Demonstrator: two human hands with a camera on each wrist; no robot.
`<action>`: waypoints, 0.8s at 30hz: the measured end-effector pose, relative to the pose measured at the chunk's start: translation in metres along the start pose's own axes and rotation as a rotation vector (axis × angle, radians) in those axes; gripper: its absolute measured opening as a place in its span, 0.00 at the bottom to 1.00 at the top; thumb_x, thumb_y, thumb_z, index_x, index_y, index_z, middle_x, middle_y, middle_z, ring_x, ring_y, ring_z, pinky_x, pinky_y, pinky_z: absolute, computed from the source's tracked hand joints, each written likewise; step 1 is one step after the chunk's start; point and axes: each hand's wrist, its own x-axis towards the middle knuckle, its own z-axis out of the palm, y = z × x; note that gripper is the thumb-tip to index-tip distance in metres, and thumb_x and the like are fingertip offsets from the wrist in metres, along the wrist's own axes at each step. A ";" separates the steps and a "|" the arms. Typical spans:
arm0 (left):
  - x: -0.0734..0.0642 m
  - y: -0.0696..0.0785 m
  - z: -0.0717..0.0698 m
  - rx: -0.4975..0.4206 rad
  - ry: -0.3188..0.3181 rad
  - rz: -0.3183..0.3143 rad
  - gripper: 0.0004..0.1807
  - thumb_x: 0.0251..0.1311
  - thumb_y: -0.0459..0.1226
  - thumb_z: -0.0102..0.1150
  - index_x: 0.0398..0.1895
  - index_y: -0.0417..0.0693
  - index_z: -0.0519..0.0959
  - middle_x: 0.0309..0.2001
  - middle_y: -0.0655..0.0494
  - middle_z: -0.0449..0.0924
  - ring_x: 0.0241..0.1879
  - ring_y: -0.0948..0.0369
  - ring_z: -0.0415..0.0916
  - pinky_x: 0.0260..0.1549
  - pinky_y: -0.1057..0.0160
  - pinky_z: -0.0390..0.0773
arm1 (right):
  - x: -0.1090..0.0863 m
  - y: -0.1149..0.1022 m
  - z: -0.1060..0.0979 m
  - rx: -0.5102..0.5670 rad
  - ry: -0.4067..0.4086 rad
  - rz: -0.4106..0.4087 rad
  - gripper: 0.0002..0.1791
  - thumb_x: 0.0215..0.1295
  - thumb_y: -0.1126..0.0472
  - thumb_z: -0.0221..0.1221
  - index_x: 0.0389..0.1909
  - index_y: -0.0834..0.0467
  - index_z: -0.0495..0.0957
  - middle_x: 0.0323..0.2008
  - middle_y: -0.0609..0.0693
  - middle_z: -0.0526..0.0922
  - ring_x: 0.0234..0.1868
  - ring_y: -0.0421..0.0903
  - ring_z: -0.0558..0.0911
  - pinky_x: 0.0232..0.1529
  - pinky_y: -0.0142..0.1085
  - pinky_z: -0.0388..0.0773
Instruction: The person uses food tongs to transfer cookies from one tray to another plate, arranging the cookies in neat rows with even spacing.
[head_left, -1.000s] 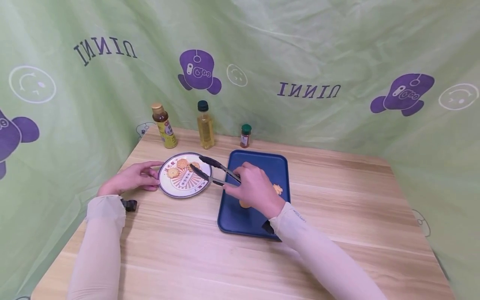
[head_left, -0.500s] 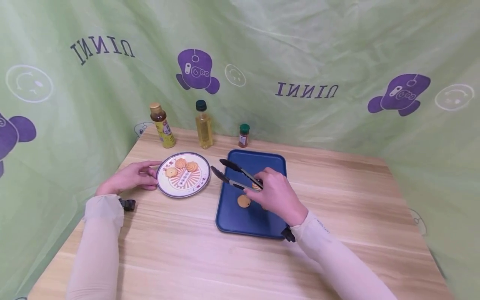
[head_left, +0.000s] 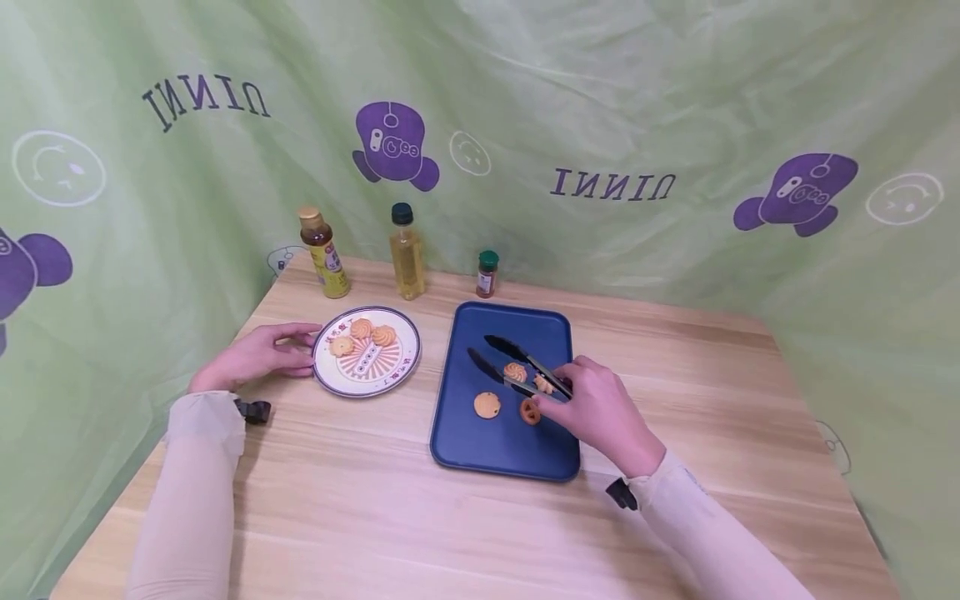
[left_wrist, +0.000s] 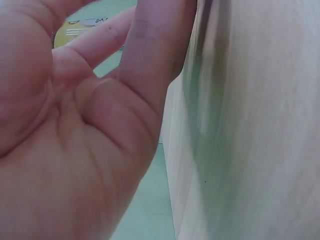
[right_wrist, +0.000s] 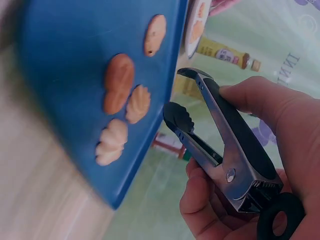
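My right hand [head_left: 603,408] grips a pair of tongs [head_left: 506,344] above a blue tray [head_left: 457,442]. The tongs' dark tips are spread apart over the tray, with nothing between them in the right wrist view. On the tray lie a round flat cookie [head_left: 487,406], a swirl cookie [head_left: 515,372], a ridged cookie [head_left: 544,384] and a pretzel-shaped cookie [head_left: 529,411]. My left hand [head_left: 262,354] rests at the left rim of a white plate [head_left: 360,387], fingers loosely extended. Three cookies [head_left: 362,330] sit together toward the plate's back left.
Along the back stand a yellow-labelled bottle [head_left: 326,258], a clear bottle of yellow oil [head_left: 407,258] and a small green-capped jar [head_left: 487,275]. Behind the wooden table [head_left: 375,500] hangs a green printed curtain [head_left: 600,100].
My right hand has drawn the tongs rightward from over the plate to over the tray, uncovering the cookies on both. The left hand stays at the plate's rim.
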 end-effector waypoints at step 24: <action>0.005 0.000 0.003 -0.029 0.019 -0.032 0.37 0.77 0.37 0.70 0.83 0.33 0.69 0.70 0.31 0.80 0.52 0.76 0.83 0.54 0.78 0.88 | -0.046 0.023 -0.020 -0.104 0.077 -0.051 0.20 0.62 0.52 0.78 0.44 0.65 0.91 0.31 0.50 0.81 0.25 0.42 0.72 0.23 0.32 0.69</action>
